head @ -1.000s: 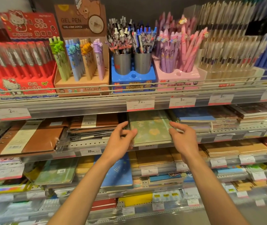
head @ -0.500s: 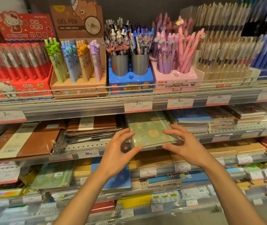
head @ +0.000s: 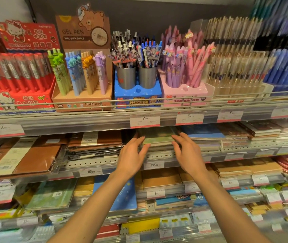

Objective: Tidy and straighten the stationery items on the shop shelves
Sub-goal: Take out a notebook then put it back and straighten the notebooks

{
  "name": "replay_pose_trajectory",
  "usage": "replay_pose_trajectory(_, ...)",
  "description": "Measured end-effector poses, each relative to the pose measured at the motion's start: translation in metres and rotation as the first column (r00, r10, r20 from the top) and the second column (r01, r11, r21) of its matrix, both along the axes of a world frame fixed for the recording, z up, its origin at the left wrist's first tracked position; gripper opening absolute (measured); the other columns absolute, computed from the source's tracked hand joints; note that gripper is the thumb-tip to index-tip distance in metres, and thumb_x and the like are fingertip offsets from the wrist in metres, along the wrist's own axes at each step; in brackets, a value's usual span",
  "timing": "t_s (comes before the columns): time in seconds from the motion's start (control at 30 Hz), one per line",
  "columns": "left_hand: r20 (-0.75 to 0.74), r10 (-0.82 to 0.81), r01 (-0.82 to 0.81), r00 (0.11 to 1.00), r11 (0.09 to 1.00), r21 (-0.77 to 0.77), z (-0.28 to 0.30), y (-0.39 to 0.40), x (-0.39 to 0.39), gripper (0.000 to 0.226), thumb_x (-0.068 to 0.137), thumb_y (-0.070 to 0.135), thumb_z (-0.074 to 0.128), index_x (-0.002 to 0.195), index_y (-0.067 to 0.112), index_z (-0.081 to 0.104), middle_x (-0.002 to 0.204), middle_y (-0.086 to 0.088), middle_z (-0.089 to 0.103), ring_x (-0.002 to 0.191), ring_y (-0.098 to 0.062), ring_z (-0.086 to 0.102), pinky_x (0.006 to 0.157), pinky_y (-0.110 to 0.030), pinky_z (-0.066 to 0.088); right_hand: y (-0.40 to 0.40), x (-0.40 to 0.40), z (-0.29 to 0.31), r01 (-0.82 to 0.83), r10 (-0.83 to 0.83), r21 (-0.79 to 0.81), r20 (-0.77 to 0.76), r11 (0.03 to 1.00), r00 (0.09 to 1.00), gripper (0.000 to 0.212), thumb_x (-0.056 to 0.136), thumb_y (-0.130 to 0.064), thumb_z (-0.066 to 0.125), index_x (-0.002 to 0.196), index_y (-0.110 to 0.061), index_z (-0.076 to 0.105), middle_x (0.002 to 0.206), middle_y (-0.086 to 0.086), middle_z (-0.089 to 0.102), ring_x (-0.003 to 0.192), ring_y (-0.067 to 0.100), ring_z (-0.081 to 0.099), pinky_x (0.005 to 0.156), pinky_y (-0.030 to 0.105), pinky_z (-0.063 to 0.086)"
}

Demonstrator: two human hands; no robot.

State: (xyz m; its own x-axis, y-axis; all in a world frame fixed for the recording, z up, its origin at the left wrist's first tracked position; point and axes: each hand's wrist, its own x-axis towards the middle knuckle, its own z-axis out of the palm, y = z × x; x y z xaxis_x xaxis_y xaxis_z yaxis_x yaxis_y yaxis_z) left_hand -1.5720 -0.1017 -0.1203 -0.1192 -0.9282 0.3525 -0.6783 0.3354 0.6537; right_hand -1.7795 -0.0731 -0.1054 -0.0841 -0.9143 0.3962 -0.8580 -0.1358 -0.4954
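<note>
My left hand (head: 132,155) and right hand (head: 187,153), grips released, flank the green notebook (head: 157,139) at the shelf (head: 159,156) front edge; uneven pushing could skew it.

Two bare forearms are visible, with the left hand (head: 132,155) and the right hand (head: 188,155); no sleeve covers them up to the picture's lower edge, and the fingers carry no ring, wrists no watch

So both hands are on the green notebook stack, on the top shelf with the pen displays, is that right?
Not quite. In the head view the left hand and right hand are at the green notebook stack, but it sits on the second shelf, below the pen displays.
</note>
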Motion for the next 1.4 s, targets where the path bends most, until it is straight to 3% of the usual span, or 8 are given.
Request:
replay_pose_trajectory(0.2,0.004,0.061,-0.061,0.998,0.998,0.003,-0.003,-0.01,-0.009,0.044,0.1,0.043,0.048,0.136,0.019,0.055,0.14,0.0,0.056,0.123,-0.023,0.057,0.099,-0.041,0.05,-0.013,0.007,-0.005,0.022,-0.028,-0.112,-0.052,0.993,0.998,0.032,0.102,-0.023,0.05,0.131,-0.014,0.062,0.123,0.003,0.065,0.114,0.019,0.06,0.096,0.034,0.049)
replay_pose_trajectory(0.3,-0.021,0.053,-0.052,0.998,0.998,0.016,-0.002,-0.01,-0.011,0.043,0.1,0.04,0.048,0.137,0.019,0.055,0.138,0.0,0.058,0.122,-0.022,0.058,0.099,-0.039,0.05,-0.015,0.005,-0.006,0.001,-0.004,-0.081,-0.043,0.997,0.999,0.035,0.101,-0.024,0.051,0.133,-0.013,0.059,0.124,0.004,0.064,0.119,0.021,0.057,0.101,0.037,0.048)
replay_pose_trajectory(0.4,-0.048,0.007,-0.006,0.999,1.0,0.026,0.001,-0.003,-0.006,0.046,0.1,0.04,0.05,0.141,0.019,0.05,0.147,-0.001,0.049,0.135,-0.018,0.046,0.109,-0.038,0.042,-0.008,0.004,-0.004,-0.029,0.029,-0.027,0.01,0.999,1.0,0.041,0.101,-0.026,0.053,0.14,-0.015,0.053,0.143,0.008,0.053,0.138,0.025,0.041,0.117,0.033,0.028)
replay_pose_trajectory(0.5,-0.118,-0.03,0.03,0.993,1.0,0.004,0.005,0.017,0.003,0.045,0.098,0.037,0.054,0.14,0.022,0.05,0.144,0.004,0.05,0.132,-0.01,0.047,0.108,-0.032,0.042,0.01,0.01,-0.002,-0.033,0.041,-0.081,0.109,0.996,0.993,0.042,0.1,-0.029,0.055,0.14,-0.02,0.052,0.152,0.003,0.042,0.143,0.018,0.032,0.113,0.025,0.02)
replay_pose_trajectory(0.73,-0.315,0.046,-0.015,0.948,0.995,0.1,-0.003,0.084,0.064,0.034,0.097,0.031,0.058,0.13,0.031,0.055,0.113,0.015,0.066,0.096,-0.001,0.064,0.08,-0.022,0.055,0.064,0.048,-0.032,-0.068,0.034,0.045,0.529,0.997,0.848,0.029,0.098,-0.029,0.058,0.126,-0.032,0.055,0.114,-0.013,0.059,0.098,0.004,0.061,0.086,0.023,0.053)
replay_pose_trajectory(0.87,-0.421,0.101,-0.041,0.901,0.988,0.151,-0.008,0.11,0.105,0.03,0.096,0.027,0.059,0.126,0.033,0.058,0.1,0.016,0.069,0.085,-0.009,0.067,0.073,-0.023,0.055,0.081,0.092,-0.054,-0.073,0.012,0.076,0.603,0.994,0.798,0.024,0.097,-0.024,0.059,0.12,-0.031,0.059,0.098,-0.005,0.066,0.079,0.009,0.062,0.07,0.018,0.053)
replay_pose_trajectory(1.07,-0.46,0.066,-0.027,0.886,0.995,0.091,0.009,0.119,0.177,0.027,0.095,0.026,0.06,0.122,0.032,0.061,0.095,0.014,0.069,0.077,-0.019,0.065,0.069,-0.026,0.055,0.092,0.167,-0.044,-0.049,0.004,0.056,0.614,0.997,0.79,0.019,0.097,-0.022,0.061,0.116,-0.025,0.065,0.086,0.001,0.067,0.068,0.004,0.057,0.061,0.01,0.047)
replay_pose_trajectory(1.4,-0.445,0.009,-0.034,0.896,0.998,-0.05,0.06,0.126,0.308,0.026,0.095,0.022,0.061,0.121,0.028,0.061,0.097,0.009,0.069,0.08,-0.012,0.062,0.068,-0.021,0.051,0.08,0.287,0.009,-0.058,0.081,-0.062,0.493,0.996,0.867,0.021,0.097,-0.033,0.06,0.116,-0.03,0.066,0.099,-0.011,0.07,0.081,0.004,0.065,0.072,0.023,0.051)
